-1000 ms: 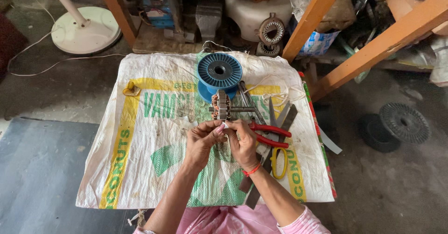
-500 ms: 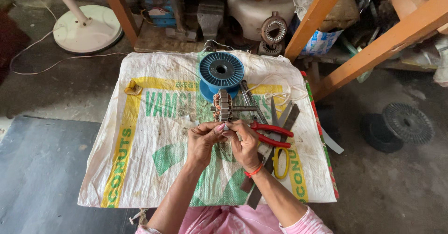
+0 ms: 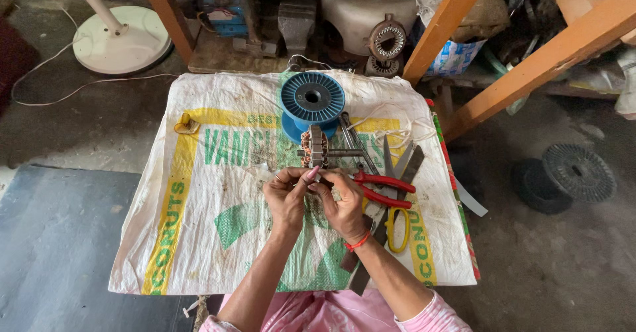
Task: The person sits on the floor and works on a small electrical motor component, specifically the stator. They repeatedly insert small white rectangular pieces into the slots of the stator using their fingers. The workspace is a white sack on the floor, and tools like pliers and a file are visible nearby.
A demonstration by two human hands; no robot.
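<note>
Hands: left hand, right hand fingertips pinched together near stator.

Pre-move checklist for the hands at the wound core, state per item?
1. Both hands on the work: left hand and right hand meet just below the wound core. ok.
2. What the fingertips pinch: too small to see. cannot tell.
3. Blue spool upright behind the core. ok.
4. Red-handled pliers lie beside the right hand, within likely reach. ok.
5. Yellow-handled scissors lie free on the sack. ok.
6. Wire running from spool to hands: not discernible. cannot tell.
</note>
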